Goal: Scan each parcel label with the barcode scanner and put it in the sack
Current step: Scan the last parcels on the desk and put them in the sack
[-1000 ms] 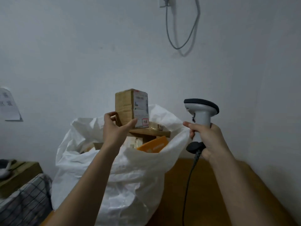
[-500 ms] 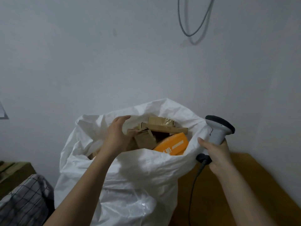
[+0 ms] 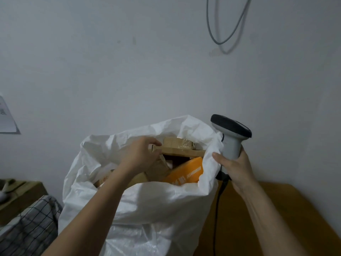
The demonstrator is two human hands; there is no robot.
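Grey wall (image 3: 129,61) fills the background; a loop of cable (image 3: 223,30) hangs at its upper right, and a sheet of paper (image 3: 6,119) is stuck at the far left edge. Brown wooden counter (image 3: 276,209) runs along the lower right. Checked cloth (image 3: 31,224) sits in the lower left corner.

White sack (image 3: 156,209) stands centre frame, mouth open, its right side against the counter's left edge. Inside the mouth: a flat cardboard parcel (image 3: 182,151) lying across the top toward the back, an orange parcel (image 3: 186,171) tilted below it against the sack's right rim, and crumpled brown packaging (image 3: 158,169) between them and your wrist.

Your left hand (image 3: 142,154) is down inside the sack's mouth, fingers curled at the left end of the flat cardboard parcel; whether they actually grip it, you cannot tell from here.

Your right hand (image 3: 234,167) is wrapped round the handle of the barcode scanner (image 3: 230,137), held upright just beside the sack's right rim, head toward the sack. Its black cord (image 3: 216,209) drops along the counter's left edge.
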